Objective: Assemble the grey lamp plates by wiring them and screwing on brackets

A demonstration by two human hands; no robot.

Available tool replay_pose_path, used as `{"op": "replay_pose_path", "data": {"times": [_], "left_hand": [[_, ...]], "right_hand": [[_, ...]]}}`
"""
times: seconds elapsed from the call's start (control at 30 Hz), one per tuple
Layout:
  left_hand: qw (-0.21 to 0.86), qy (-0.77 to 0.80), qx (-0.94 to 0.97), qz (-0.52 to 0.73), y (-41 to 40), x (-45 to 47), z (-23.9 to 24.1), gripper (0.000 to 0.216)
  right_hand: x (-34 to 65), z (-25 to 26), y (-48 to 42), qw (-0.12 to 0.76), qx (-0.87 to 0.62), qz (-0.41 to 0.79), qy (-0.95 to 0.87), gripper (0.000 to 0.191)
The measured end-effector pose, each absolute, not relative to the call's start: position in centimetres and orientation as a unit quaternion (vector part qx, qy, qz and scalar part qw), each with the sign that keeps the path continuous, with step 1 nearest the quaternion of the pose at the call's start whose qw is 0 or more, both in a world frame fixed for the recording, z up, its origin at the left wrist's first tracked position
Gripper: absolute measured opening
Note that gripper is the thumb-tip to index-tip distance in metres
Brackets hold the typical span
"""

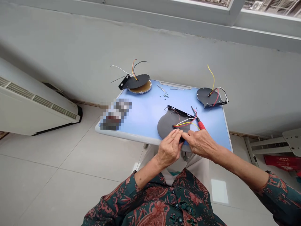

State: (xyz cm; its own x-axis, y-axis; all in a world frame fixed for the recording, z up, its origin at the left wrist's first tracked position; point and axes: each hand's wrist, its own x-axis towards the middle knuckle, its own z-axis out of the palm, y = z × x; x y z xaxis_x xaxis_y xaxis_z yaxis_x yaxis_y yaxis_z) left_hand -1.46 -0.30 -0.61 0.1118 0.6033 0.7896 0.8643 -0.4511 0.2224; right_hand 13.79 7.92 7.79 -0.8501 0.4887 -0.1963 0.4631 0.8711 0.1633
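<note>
A rounded black plate with a slotted, bent flange (164, 124) lies near the table's front edge, coloured wires (185, 123) rising from its central hole. My left hand (169, 147) is closed on the plate's near rim, fingers over the top. Beside it, my right hand (199, 141) has thumb and fingers pinched together at the same rim; whatever is between them is hidden. A screwdriver with a red handle (201, 124) lies just beyond my right hand, its shaft pointing away and the end of its handle covered by the hand.
At the back left, another black plate (138, 81) rests on a tan disc (143, 88). A third wired plate (207, 97) sits back right. Small screws (165, 96) and thin metal pieces (177, 88) lie between them on the blue table (138, 116). A blurred item (116, 114) is at left.
</note>
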Motion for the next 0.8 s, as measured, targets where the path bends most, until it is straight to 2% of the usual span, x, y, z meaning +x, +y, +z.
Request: {"op": "replay_pose_path", "data": {"times": [0.4,0.47,0.57,0.67,0.73,0.8], "left_hand": [[0.137,-0.511,-0.721,-0.448,-0.2,-1.0,-1.2,0.058],[0.141,-0.509,-0.721,-0.448,-0.2,-0.9,-1.3,0.057],[0.154,-0.502,-0.721,-0.453,-0.1,-0.9,-1.3,0.054],[0.155,-0.495,-0.726,-0.452,-0.1,-1.0,-1.2,0.047],[0.153,-0.492,-0.732,-0.446,-0.1,-1.1,-0.9,0.042],[0.154,-0.493,-0.736,-0.438,-0.2,-1.3,-0.7,0.037]], "right_hand": [[12.0,8.8,5.1,0.137,0.414,0.069,0.897,0.018],[11.9,10.3,6.1,0.102,0.403,0.082,0.906,0.024],[10.1,12.7,10.0,-0.001,0.356,0.082,0.931,0.03],[6.0,13.3,15.6,-0.091,0.303,0.019,0.949,0.025],[3.0,12.2,19.2,-0.105,0.288,-0.062,0.95,0.016],[0.7,10.4,21.9,-0.086,0.307,-0.105,0.942,0.018]]}}
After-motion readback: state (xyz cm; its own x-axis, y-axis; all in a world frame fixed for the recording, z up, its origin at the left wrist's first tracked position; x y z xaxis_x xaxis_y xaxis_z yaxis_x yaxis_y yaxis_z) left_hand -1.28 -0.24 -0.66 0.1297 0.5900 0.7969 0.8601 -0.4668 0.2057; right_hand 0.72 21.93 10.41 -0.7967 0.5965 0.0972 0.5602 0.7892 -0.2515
